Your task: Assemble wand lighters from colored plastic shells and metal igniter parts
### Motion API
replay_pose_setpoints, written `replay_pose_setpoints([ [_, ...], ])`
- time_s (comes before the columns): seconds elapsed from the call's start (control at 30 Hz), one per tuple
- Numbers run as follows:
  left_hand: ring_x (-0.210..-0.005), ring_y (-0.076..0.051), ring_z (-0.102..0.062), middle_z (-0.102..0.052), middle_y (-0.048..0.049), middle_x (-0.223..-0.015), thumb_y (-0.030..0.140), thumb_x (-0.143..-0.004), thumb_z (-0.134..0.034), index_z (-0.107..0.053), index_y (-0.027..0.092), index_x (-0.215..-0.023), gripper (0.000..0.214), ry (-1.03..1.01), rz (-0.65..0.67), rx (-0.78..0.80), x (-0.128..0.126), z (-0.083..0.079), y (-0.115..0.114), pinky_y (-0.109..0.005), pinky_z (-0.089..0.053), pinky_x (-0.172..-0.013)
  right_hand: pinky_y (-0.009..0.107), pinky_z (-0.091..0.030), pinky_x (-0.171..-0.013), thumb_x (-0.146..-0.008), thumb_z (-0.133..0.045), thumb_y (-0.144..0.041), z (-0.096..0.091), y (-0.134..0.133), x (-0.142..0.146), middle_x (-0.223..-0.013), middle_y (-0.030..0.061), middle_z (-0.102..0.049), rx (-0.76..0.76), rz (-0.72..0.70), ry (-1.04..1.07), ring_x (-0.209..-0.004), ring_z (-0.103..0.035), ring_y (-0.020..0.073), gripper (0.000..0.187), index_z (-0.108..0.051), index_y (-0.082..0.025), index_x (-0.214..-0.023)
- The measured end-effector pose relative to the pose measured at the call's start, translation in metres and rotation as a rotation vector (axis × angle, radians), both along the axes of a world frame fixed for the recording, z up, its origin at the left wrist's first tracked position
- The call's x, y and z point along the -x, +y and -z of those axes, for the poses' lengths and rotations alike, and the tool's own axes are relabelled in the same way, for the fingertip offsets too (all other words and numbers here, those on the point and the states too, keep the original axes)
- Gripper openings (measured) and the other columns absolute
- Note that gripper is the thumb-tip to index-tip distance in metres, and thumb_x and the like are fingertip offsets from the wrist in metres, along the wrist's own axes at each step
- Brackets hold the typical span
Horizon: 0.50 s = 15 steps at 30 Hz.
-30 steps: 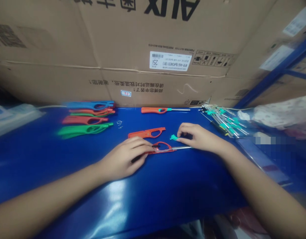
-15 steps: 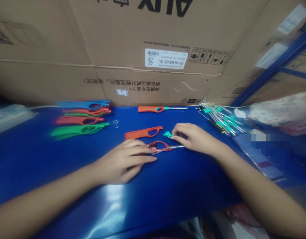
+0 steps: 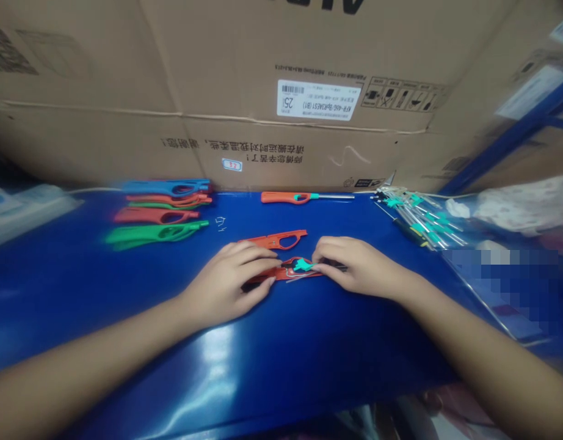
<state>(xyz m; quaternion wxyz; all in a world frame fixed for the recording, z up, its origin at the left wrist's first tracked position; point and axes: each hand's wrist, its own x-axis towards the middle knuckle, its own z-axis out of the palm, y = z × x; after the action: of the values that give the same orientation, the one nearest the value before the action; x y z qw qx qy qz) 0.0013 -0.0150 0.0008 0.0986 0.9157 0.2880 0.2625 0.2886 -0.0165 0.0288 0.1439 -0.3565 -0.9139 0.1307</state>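
My left hand [image 3: 238, 278] is closed around the handle end of an orange lighter half-shell [image 3: 281, 275] lying on the blue table. Between the thumb and fingertips of my right hand [image 3: 355, 267] is a small green trigger [image 3: 303, 264], held over the shell's finger loop. Wires and a dark part show inside the shell; my right fingers partly hide its metal tube. A second orange half-shell [image 3: 288, 239] lies just behind, partly covered by my left fingers. Farther back rests an orange lighter [image 3: 281, 197] with a green trigger and metal tube.
Blue, red and green lighter shells [image 3: 160, 233] lie at the left, beside several tiny screws [image 3: 221, 223]. Metal tubes with green parts [image 3: 414, 214] are heaped at the right, with a screwdriver [image 3: 412, 232] among them. A large cardboard box [image 3: 208, 73] stands behind the table.
My right hand has brought the green trigger down and left onto the orange half-shell. My left fingers have closed in around the shell's handle. The view has shifted slightly.
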Motion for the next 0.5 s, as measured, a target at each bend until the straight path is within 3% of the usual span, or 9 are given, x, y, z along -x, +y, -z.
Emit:
replay_pose_setpoints([
  [0.5, -0.107, -0.02, -0.059, -0.069, -0.005, -0.115, 0.028, -0.099, -0.055, -0.066, 0.024, -0.122, 0.025, 0.04, 0.025, 0.101, -0.0016, -0.0019, 0.0, -0.037, -0.04, -0.094, 0.029, -0.046, -0.075, -0.1, -0.052, -0.024, 0.0097, 0.0, 0.0066, -0.092, 0.0043, -0.065, -0.014, -0.016, 0.051, -0.083, -0.061, 0.0155, 0.016, -0.065, -0.017, -0.093],
])
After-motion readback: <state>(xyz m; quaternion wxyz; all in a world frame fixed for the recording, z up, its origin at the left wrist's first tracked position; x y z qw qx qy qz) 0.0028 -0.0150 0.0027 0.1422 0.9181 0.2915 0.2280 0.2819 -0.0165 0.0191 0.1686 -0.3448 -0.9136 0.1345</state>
